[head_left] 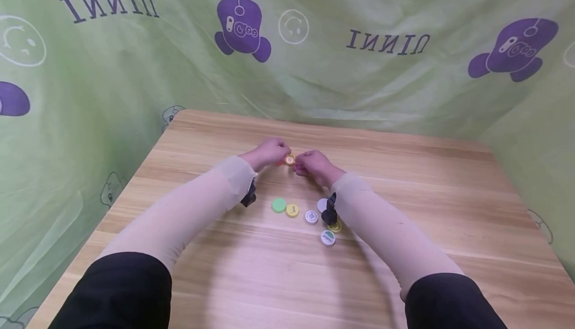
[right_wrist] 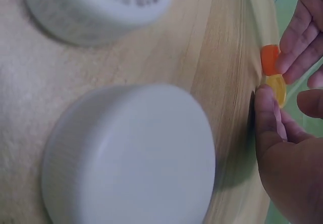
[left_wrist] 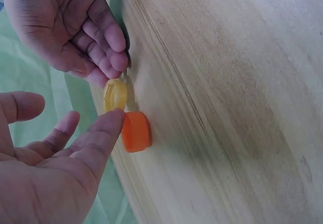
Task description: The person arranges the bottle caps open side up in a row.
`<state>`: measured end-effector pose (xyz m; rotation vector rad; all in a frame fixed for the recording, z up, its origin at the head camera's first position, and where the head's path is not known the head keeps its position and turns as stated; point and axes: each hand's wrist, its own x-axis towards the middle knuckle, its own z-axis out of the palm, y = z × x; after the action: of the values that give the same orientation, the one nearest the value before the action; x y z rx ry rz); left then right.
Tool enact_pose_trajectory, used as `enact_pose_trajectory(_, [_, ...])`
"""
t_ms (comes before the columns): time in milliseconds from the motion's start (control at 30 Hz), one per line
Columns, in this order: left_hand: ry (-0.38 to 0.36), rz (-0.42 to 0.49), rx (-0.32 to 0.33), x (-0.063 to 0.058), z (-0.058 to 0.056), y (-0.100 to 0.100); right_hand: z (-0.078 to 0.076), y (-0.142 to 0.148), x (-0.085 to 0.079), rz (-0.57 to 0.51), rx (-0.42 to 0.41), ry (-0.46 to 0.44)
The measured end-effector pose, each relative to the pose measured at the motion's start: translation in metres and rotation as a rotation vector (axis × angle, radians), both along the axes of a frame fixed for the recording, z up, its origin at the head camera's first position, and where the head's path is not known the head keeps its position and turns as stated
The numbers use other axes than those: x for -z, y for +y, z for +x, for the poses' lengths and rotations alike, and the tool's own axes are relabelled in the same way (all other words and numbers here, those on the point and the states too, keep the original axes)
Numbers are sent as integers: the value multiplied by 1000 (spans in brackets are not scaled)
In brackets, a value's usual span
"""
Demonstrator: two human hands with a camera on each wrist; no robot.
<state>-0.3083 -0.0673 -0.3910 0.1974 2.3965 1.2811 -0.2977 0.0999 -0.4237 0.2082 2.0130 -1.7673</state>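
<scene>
A yellow bottle cap stands on edge between the two hands toward the back of the table. My right hand pinches its near edge with the fingertips, seen in the right wrist view at the yellow cap. The left hand keeps its fingers fairly straight; in the left wrist view its index fingertip touches the yellow cap, while the thumb stays off. Right beside it, under that fingertip, sits an orange cap on the table.
Nearer the body lie a green cap, a yellow cap, a white patterned cap and a white cap with green. Others are partly covered by the right wrist camera. A green printed curtain hangs behind the table.
</scene>
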Motion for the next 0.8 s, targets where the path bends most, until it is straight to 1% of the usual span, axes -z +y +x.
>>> enact_pose_trajectory(100, [-9,-11,7,2,-1,1,-1,0,2,5,-14,-3])
enact_pose_trajectory(267, [-21,-33,8,1,-1,2,-1,0,2,32,-18,2])
enact_pose_trajectory(400, [-16,-25,-10,0,0,0,-1,-1,3,61,-28,13])
enact_pose_trajectory(500, [-5,-7,-26,0,2,-6,-2,-2,4,88,-45,26])
enact_pose_trajectory(567, [-14,6,-24,1,4,-10,-2,-3,4,103,-56,34])
enact_pose_trajectory(633, [-59,23,-1,2,8,-15,-2,-3,4,108,-56,39])
enact_pose_trajectory(733, [-152,49,27,5,13,-20,-3,-3,4,111,-51,43])
enact_pose_trajectory(800, [-197,63,28,8,15,-22,-4,-3,4,112,-47,39])
